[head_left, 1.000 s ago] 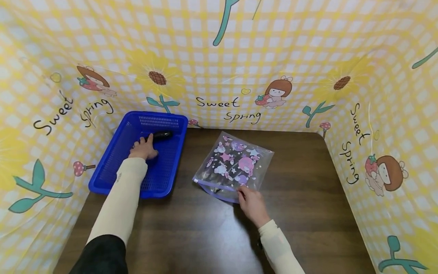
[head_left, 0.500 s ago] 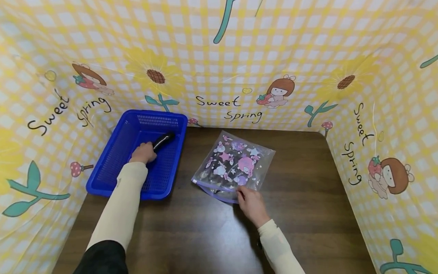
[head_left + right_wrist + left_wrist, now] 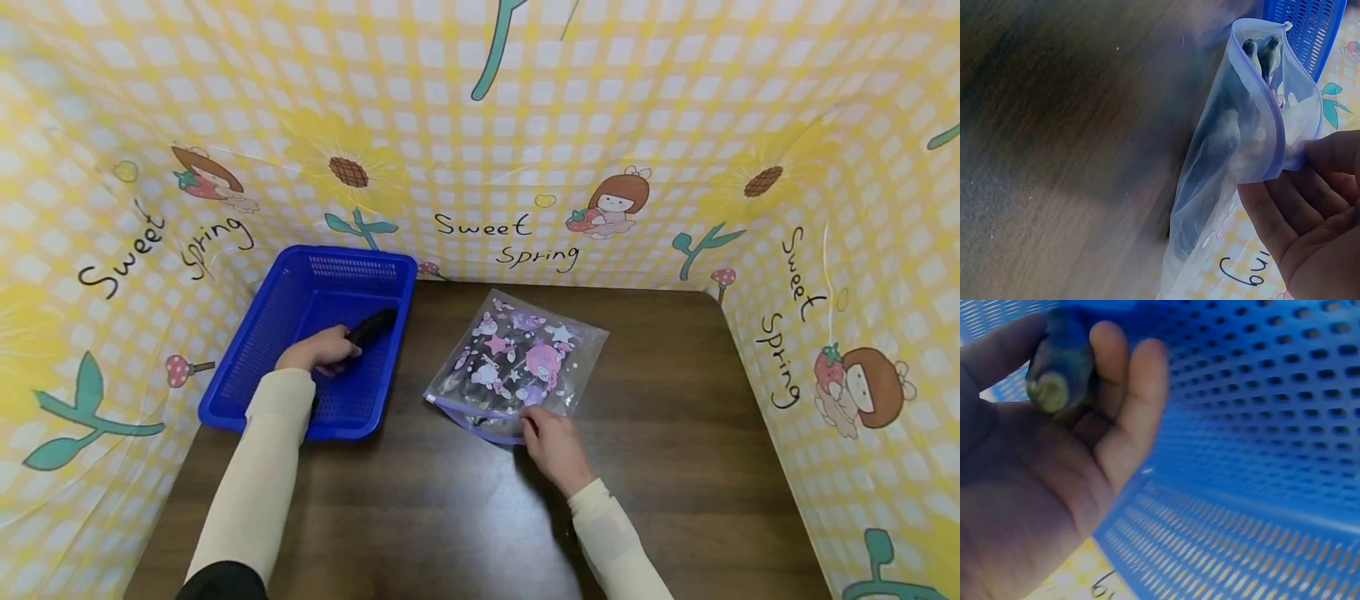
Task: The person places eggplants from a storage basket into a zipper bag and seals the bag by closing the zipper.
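Observation:
A long, dark, glossy eggplant (image 3: pixel 373 327) lies slantwise inside the blue basket (image 3: pixel 402 333). My left hand (image 3: pixel 324 347) reaches into the basket and grips its near end. In the left wrist view, fingers and thumb curl round the eggplant (image 3: pixel 1060 375), its pale stem stub facing the camera. My right hand (image 3: pixel 553 446) pinches the purple-edged rim of a clear printed zip bag (image 3: pixel 517 358) lying on the table. From the right wrist, the mouth of the zip bag (image 3: pixel 1260 144) gapes, and several dark, stemmed things like the eggplant (image 3: pixel 1269 56) show inside.
The brown wooden table (image 3: pixel 450 517) runs under basket and bag. A yellow checked cloth (image 3: pixel 480 150) with printed flowers and figures walls in the back and both sides. The basket's raised sides surround the left hand.
My left hand has closed round the eggplant and turned, and the eggplant has shifted toward the basket's right wall. My right hand has kept its pinch on the bag.

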Action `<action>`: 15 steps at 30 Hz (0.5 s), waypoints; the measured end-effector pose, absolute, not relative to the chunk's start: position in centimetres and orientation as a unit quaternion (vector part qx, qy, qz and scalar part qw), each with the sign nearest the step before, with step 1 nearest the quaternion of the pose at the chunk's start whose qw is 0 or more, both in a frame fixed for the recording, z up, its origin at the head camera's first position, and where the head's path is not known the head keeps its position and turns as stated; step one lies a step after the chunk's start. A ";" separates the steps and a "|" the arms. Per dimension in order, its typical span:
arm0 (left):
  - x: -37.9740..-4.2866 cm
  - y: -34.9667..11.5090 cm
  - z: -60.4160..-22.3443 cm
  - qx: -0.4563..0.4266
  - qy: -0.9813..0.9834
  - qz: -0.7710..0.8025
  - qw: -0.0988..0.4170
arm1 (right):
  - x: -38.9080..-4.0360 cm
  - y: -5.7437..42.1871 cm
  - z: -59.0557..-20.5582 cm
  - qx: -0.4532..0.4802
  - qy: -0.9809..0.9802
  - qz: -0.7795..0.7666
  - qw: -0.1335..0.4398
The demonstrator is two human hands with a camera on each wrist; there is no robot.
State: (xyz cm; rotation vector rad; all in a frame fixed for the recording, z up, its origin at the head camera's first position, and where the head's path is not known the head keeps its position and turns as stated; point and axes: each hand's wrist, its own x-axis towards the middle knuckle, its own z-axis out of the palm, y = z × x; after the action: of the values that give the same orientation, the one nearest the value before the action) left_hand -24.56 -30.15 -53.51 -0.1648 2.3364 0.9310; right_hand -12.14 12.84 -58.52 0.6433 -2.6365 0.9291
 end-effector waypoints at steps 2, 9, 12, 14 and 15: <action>-24.1 -30.0 -52.7 -0.054 0.889 0.346 0.295 | -12.1 12.8 -58.5 0.222 -0.911 0.321 0.134; -22.4 -29.8 -49.1 0.004 0.923 0.296 0.246 | -12.0 12.6 -58.3 0.225 -0.908 0.326 0.134; -21.6 -29.8 -47.9 0.018 0.934 0.285 0.215 | -11.9 12.5 -58.1 0.225 -0.909 0.325 0.135; -21.0 -29.8 -47.3 0.023 0.939 0.282 0.197 | -11.9 12.4 -58.1 0.226 -0.908 0.325 0.137; -20.6 -29.9 -47.0 0.023 0.940 0.283 0.191 | -11.9 12.4 -58.0 0.227 -0.908 0.325 0.138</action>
State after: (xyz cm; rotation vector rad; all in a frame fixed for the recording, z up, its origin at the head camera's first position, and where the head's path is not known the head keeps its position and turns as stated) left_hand -20.65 -29.87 -46.99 0.0659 2.6404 0.7941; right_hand -11.86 12.38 -58.02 0.6552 -2.6261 0.9397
